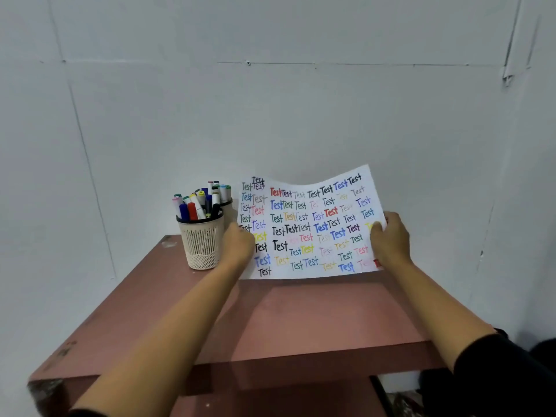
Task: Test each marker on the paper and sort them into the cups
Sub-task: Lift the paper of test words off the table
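Observation:
A white sheet of paper (310,227) covered with the word "Test" in many colours is held upright above the far end of the table. My left hand (239,245) grips its left edge and my right hand (389,239) grips its right edge. A beige mesh cup (202,242) full of several markers (195,206) stands just left of my left hand. A second cup (227,206) with more markers stands behind it, mostly hidden by the first cup and the paper.
The reddish-brown table (301,320) stands against white walls, in a corner. Its front edge drops to a lower shelf. A dark object lies at the bottom right beside the table.

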Demonstrator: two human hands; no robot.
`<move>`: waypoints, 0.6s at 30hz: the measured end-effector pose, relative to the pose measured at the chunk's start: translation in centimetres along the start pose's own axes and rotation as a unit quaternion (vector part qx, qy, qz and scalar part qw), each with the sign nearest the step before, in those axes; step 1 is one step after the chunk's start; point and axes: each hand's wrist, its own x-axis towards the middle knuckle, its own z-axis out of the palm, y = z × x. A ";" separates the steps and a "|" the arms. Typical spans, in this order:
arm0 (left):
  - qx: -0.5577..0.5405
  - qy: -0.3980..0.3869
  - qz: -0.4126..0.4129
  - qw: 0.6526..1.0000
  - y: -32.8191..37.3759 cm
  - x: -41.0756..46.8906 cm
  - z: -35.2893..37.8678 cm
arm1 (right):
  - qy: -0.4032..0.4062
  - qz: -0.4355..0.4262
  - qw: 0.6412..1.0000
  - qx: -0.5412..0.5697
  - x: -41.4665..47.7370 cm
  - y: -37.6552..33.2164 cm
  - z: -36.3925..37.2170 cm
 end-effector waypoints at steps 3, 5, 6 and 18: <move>0.027 -0.022 -0.051 0.998 0.5 0.5 -0.1 | -0.045 0.030 0.997 -0.055 0.9 -0.7 -0.2; 0.083 -0.040 -0.066 0.994 0.6 0.3 0.1 | -0.083 0.051 0.989 -0.108 1.2 -0.6 0.0; 0.107 -0.051 -0.071 0.990 0.5 0.1 0.2 | -0.098 0.065 0.985 -0.129 1.1 -0.5 0.1; 0.199 -0.091 -0.140 0.966 -1.0 -0.5 0.2 | -0.152 0.102 0.959 -0.216 1.5 2.9 2.5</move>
